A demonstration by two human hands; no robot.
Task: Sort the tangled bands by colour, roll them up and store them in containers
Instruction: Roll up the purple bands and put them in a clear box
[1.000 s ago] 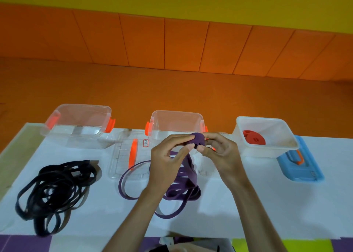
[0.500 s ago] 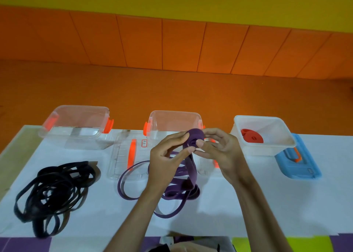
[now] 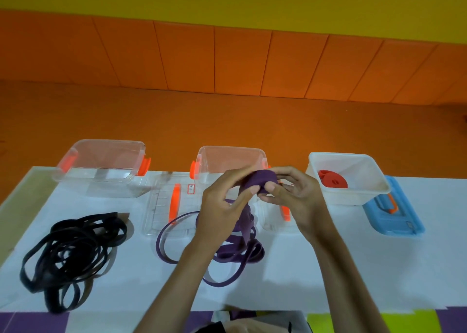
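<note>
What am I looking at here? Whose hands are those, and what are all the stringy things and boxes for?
There is no machine here. A person wears a camera on their head, so you see what they see: their own two arms reaching out over a white table.

The left hand and the right hand together hold a purple band, which they are winding into a small roll. The rest of that band hangs down to a loose purple heap on the table.

To the left lies a tangled pile of black bands.

Along the back stand three boxes: two clear boxes with orange clips, one at the left and one in the middle, and a white box with a rolled red band inside. A clear lid lies flat, and a blue lid lies at the right.
</note>
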